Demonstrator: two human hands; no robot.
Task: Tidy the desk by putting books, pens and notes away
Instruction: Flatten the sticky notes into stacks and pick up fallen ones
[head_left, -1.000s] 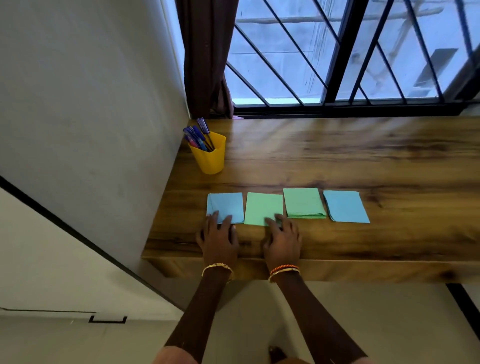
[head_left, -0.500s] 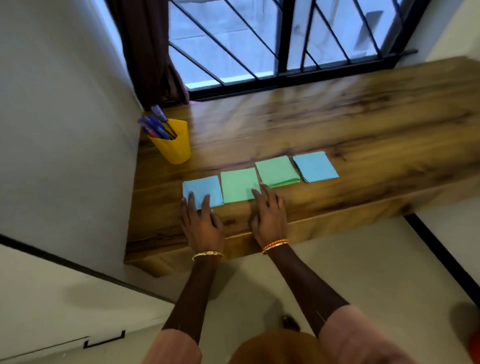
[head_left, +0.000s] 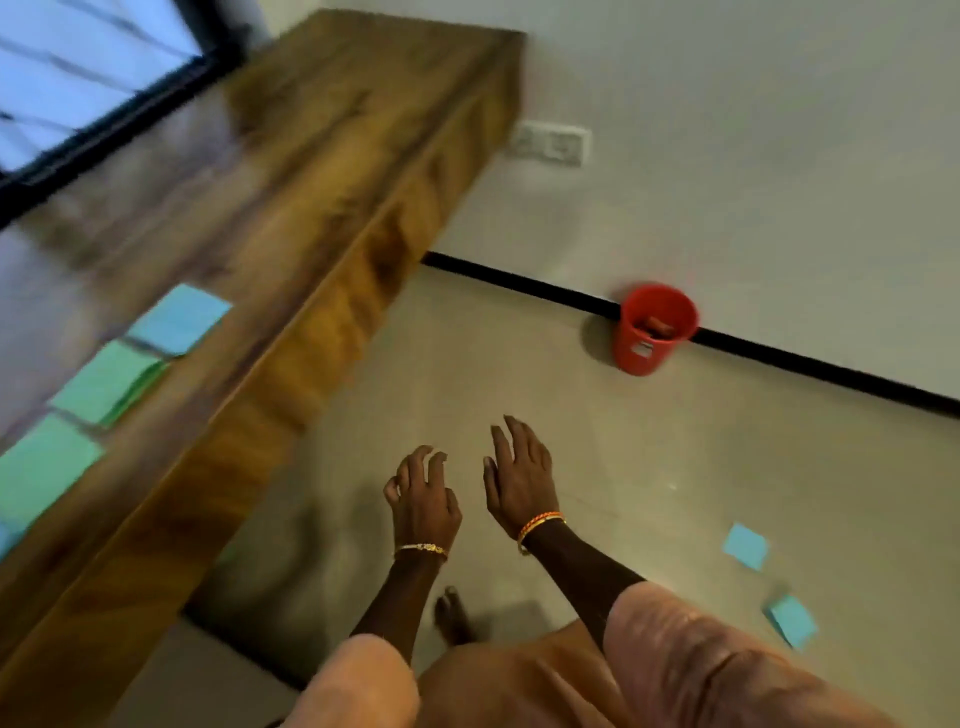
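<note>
1. Notes lie in two places: a row of blue and green pads on the tabletop (head_left: 291, 171), well off to the left of both hands, and two loose blue sheets on the floor (head_left: 545, 405) to the right of the right hand (head_left: 519, 478).
2. Of the row, a blue pad (head_left: 179, 319), a green pad (head_left: 106, 382) and a second green pad (head_left: 44, 470) show; the picture is smeared, so their edges are hard to read.
3. The near floor note (head_left: 745, 546) and the far floor note (head_left: 792, 621) sit apart from each other, right of and behind the right hand.
4. The left hand (head_left: 423, 499) hangs over the floor with fingers loosely curled, holding nothing; the right hand is spread, fingers straight, also empty.
5. Risk: thin paper flat on a smooth floor gives fingertips little to catch, so a quick grab may slide a sheet or crease it.
6. Risk: a bare foot (head_left: 452, 613) stands below the hands; a step toward the sheets could land on one and scuff it.
7. Risk: a red bin (head_left: 655, 328) stands against the wall ahead of the right hand; a good note could be binned by mistake.
8. Risk: the tabletop row lies near the front edge, so a passing sleeve may sweep more off.
</note>
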